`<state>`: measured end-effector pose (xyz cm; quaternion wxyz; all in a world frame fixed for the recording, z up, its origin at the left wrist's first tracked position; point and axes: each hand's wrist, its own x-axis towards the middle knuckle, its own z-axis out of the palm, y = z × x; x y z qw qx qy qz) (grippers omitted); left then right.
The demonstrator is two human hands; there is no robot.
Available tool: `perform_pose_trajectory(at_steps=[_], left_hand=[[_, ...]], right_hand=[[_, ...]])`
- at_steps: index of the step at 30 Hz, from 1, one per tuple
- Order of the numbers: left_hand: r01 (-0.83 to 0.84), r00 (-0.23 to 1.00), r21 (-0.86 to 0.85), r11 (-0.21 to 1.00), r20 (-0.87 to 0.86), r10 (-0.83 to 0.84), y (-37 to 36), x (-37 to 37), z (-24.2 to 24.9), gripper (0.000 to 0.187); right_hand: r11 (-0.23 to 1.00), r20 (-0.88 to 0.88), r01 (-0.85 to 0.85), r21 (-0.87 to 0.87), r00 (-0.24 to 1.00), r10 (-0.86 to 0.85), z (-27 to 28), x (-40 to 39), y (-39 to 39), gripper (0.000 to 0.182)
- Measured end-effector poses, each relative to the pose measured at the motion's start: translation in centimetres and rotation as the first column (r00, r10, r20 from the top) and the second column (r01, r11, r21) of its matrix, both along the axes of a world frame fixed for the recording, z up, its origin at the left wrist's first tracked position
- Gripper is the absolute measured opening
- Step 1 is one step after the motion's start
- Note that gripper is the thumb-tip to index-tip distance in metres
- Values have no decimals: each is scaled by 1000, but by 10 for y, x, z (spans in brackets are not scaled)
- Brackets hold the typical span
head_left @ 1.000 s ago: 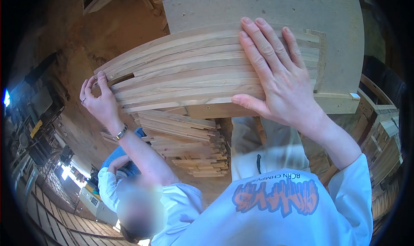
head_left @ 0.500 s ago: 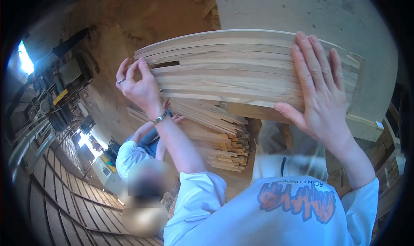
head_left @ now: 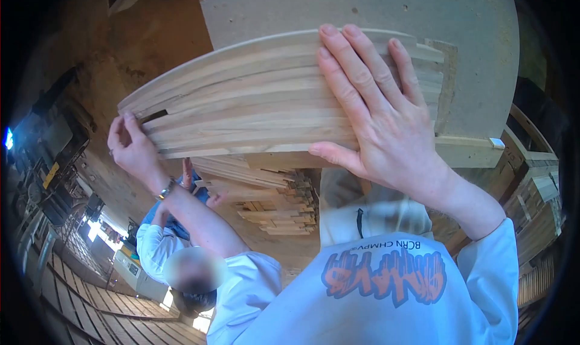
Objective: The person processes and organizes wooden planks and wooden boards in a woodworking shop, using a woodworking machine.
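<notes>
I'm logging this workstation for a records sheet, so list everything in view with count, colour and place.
Strips: several, exact count unclear, pale wood, side by side, overhanging the table's left edge
Table: one, grey top, under the strips
Bar: one, pale wood, table's near edge
Tag: one, white, bar's right end
Pile: one, brown wood, below the table's near edge
Co-worker: one, pale top, blue trousers, lower left
Equipment: count unclear, dark, far left
Floor: one, brown, upper left
Shirt: one, pale with orange print, on the wearer
Watch: one, metallic, left wrist
Left hand: one, bare, at strips' left ends
Right hand: one, bare, flat on strips
</notes>
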<state>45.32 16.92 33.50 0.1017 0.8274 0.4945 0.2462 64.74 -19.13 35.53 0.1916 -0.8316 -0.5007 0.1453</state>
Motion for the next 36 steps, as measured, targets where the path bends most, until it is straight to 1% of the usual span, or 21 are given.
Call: perform_pose_trajectory(at_steps=[1,2,5,6,9,12,15,18,21,24,27,28,29,31,33,36], left_hand=[[-49,999,-51,997,-18,48,3,-3,1,35],[-62,997,-25,998,-51,61,16,-11,-4,42],[15,997,-238,971,74,3,32,-15,-7,44],[78,996,-237,968,66,-64,35,-15,-9,45],[120,975,28,992,-192,-112,39,-18,-15,44],[99,988,-20,995,-116,-101,35,-15,-20,43],[68,977,48,997,-207,-57,33,-13,-16,43],[160,970,-35,986,-178,-164,49,-19,-14,43],[221,953,-83,972,-195,-233,52,-23,-5,41],[224,973,-243,944,5,-230,45,-9,-6,36],[196,979,-291,936,7,-203,32,1,-3,31],[289,953,-143,946,-49,-299,33,3,-5,29],[299,946,-100,949,-98,-308,31,3,-5,28],[321,942,-107,941,-69,-329,24,10,-3,28],[348,928,-89,933,-110,-356,21,12,-4,27],[338,922,-14,941,-198,-334,17,14,1,28]], right_hand=[[1000,-3,4,-1,1000,-4,-2,-1,-1,100],[1000,-3,9,0,1000,-9,-5,-2,-1,100],[1000,-7,16,2,1000,-16,-8,-1,-1,100],[1000,-10,19,1,1000,-19,-9,-1,-1,100],[1000,7,19,-5,1000,-19,-10,-1,-1,101],[1000,4,29,6,1000,-29,-11,-2,0,100],[999,15,26,20,1000,-27,-13,-2,-1,99],[999,24,31,30,999,-32,-13,-2,-1,98],[999,28,34,10,999,-34,-11,-3,-1,98],[1000,35,17,-23,999,-16,-8,-1,0,98],[999,37,16,-49,999,-14,-7,-1,0,101],[998,53,21,-51,998,-19,-8,-1,-1,102],[998,64,30,-49,998,-27,-11,-2,-2,103],[997,89,53,-56,995,-48,-13,-3,-6,106],[993,135,76,-90,989,-64,-10,1,-13,108],[995,106,65,-73,993,-57,-8,3,-14,108]])
